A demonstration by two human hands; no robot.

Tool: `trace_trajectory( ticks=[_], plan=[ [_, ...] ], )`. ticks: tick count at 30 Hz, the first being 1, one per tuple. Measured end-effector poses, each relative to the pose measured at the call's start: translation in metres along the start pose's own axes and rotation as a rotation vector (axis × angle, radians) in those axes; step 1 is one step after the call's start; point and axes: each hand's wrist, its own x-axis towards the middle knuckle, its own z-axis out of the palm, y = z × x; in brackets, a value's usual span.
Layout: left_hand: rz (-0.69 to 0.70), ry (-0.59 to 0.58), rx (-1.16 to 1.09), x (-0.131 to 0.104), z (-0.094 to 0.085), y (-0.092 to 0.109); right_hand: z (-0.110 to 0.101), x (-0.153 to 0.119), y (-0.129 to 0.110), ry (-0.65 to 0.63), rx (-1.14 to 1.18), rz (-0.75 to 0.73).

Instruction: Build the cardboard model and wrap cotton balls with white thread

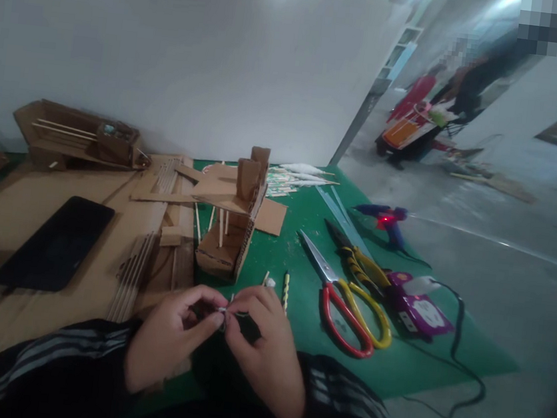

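One small greyish piece [223, 310]; left hand [169, 331], right hand [266, 342] both clamped on it.

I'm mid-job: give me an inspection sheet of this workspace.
Surface: green tabletop, brown cardboard sheet at left.
Job's things: small pale piece, too small to identify; cardboard structure beyond.
Clutter: scissors, pliers, glue gun with red light, dark rectangular device.
Hands: left hand and right hand pinching the piece.
Cables: black cable beside purple box.
Surroundings: white panel behind; grey floor at right.
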Motion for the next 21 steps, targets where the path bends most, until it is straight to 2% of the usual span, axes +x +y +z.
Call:
trace_trajectory(
  ticks=[7, 17, 21],
  plan=[
    [0.052, 0.009, 0.089, 0.0023, -0.0028, -0.0007, -0.0003, -0.0017, -0.001, 0.009, 0.004, -0.006],
    [0.036, 0.017, 0.162, 0.0012, -0.0022, -0.0032, -0.0008, -0.004, -0.0005, 0.028, 0.018, -0.022],
    [0.034, 0.014, 0.164, 0.002, -0.0024, -0.0027, -0.0012, -0.0043, -0.0002, -0.01, 0.006, -0.057]
  ],
)
